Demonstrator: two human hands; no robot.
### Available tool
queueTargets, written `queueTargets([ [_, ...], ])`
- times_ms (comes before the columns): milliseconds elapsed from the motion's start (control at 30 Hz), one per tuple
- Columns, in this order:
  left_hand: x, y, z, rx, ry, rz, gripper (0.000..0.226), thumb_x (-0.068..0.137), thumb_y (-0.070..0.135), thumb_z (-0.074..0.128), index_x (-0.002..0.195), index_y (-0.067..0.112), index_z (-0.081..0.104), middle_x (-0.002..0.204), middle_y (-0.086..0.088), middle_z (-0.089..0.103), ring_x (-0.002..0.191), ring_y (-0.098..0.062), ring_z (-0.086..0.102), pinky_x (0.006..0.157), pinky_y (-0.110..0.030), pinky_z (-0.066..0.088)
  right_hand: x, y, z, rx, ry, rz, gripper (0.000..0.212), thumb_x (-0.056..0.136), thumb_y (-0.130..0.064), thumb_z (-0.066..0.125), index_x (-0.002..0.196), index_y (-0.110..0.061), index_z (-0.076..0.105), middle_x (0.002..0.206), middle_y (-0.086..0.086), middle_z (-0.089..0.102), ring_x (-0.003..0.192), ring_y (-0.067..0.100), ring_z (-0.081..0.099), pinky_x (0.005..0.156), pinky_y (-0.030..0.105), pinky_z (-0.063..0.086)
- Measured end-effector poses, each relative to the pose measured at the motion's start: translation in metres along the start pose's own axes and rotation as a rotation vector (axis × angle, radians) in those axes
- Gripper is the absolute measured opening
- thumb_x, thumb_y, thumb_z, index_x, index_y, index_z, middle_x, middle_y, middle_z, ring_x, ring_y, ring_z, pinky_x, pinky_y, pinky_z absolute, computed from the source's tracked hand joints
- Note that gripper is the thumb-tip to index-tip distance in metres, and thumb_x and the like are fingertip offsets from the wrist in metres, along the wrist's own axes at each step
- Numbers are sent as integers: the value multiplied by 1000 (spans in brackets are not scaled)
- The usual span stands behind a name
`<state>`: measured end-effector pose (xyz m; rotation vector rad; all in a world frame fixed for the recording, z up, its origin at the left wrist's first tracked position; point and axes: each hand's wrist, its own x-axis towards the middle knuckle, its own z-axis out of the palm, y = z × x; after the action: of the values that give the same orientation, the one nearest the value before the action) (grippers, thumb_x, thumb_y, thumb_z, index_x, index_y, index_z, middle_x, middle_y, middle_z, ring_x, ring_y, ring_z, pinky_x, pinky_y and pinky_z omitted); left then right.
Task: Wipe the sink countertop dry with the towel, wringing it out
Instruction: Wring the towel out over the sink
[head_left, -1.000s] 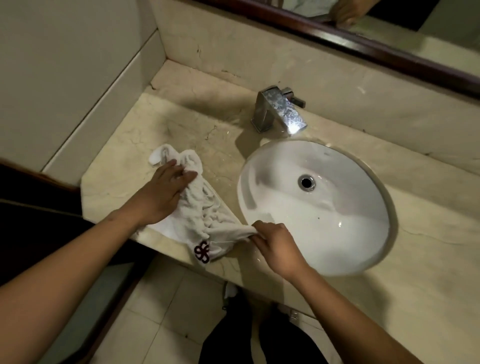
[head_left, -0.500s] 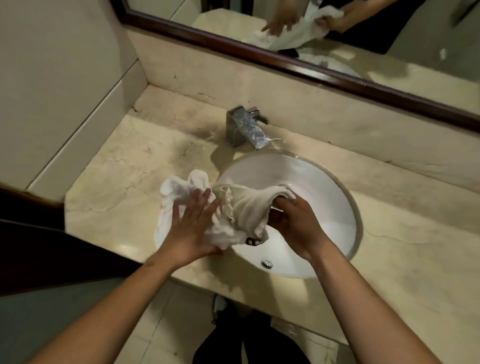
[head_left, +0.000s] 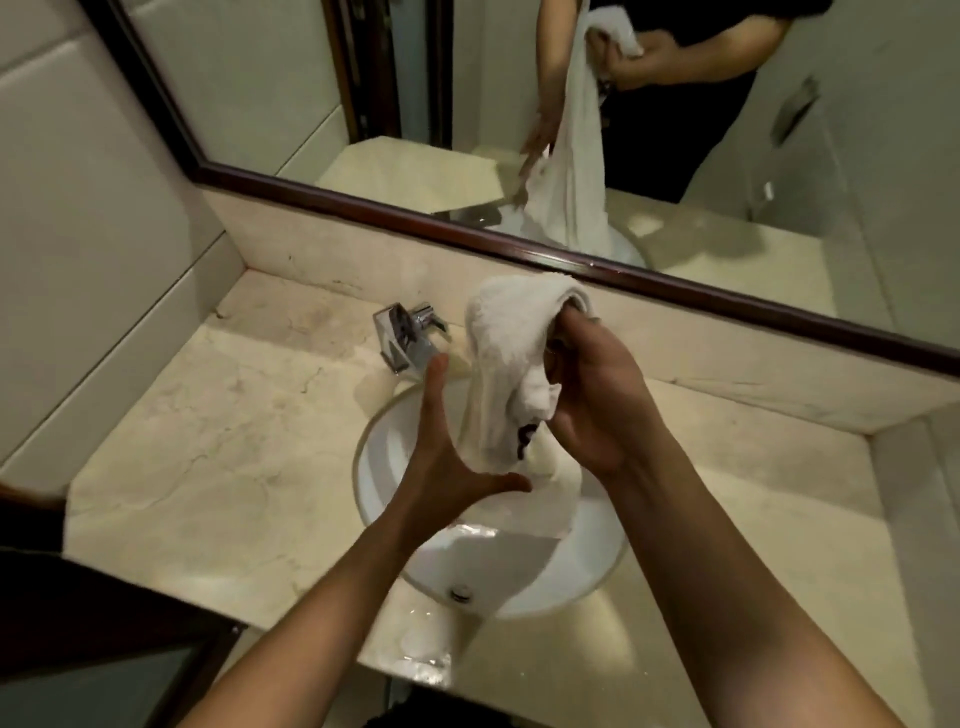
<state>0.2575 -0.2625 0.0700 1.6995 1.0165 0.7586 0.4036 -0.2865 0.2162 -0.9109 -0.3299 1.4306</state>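
Note:
A white towel (head_left: 511, 353) with a dark logo hangs bunched above the white oval sink (head_left: 509, 566). My right hand (head_left: 597, 405) grips its upper end, fingers curled into the cloth. My left hand (head_left: 447, 457) is spread flat against the towel's lower hanging part, fingers straight, thumb under the cloth. The beige marble countertop (head_left: 234, 441) spreads to the left and right of the basin.
A chrome faucet (head_left: 408, 338) stands behind the basin. A dark-framed mirror (head_left: 467, 104) above the backsplash reflects the person and towel. A tiled wall (head_left: 78, 208) bounds the left side. Water glints on the counter's front edge (head_left: 421, 660).
The towel has left the countertop and been lifted over the basin. My right hand rose with the towel's end; my left hand slid down to its hanging part.

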Motion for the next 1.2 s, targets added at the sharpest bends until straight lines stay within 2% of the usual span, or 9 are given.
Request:
queueTargets([
  [67,9,13,6,-28,-2,13,150,50,50,98,155,49,-8,154,37,11,138,28,11,108,2,21,-3,-17,8,52,-50,-11,56,98,-27,52,144,5,49,118,15,66,107,25,65,93,37,57],
  [133,16,21,16,-5,-49,54,144,50,67,91,162,23,11,161,13,29,143,15,24,114,-7,26,-5,-32,16,76,-83,-37,60,93,-27,55,144,4,49,116,15,64,106,25,64,93,37,57],
  [367,37,57,25,26,-68,124,113,63,74,81,146,8,42,135,1,61,126,-4,56,102,-9,42,-24,-76,31,83,-76,-124,55,95,-29,52,143,-2,51,121,15,67,111,25,66,94,40,58],
  [667,78,99,-56,137,-332,111,73,72,26,92,128,44,50,118,22,60,102,10,59,81,-20,57,-48,-129,-61,226,346,-284,23,104,-12,46,103,-3,67,87,12,78,75,15,77,63,27,61],
  [767,86,128,-74,107,-486,153,90,73,16,91,142,47,42,123,17,58,105,5,61,80,-21,57,-61,-118,-100,249,398,-270,16,70,-6,77,85,-3,76,83,12,78,71,16,77,58,29,61],
  [833,96,142,-80,275,-612,214,96,77,12,86,149,47,35,130,18,54,108,1,59,85,-24,56,-68,-112,-116,263,400,-278,52,42,-4,96,88,-3,71,78,10,77,64,13,75,54,25,59],
  [967,108,139,-83,896,-675,297,70,76,26,78,128,54,39,118,11,64,105,-17,64,88,-40,56,-76,-128,-127,315,477,-362,13,102,0,49,96,-6,60,66,2,74,54,3,69,50,12,51],
  [1067,108,129,-86,791,-680,231,43,71,31,82,97,43,51,96,15,68,94,-9,66,82,-37,55,-72,-136,-136,303,497,-357,27,109,-6,36,100,-1,62,75,7,77,64,8,74,58,17,56],
  [1200,103,139,-94,409,-670,84,63,74,14,88,124,39,58,112,12,67,103,-5,65,90,-27,54,-69,-127,-159,341,535,-344,21,83,-6,62,104,0,63,77,9,77,67,11,75,62,20,60],
])
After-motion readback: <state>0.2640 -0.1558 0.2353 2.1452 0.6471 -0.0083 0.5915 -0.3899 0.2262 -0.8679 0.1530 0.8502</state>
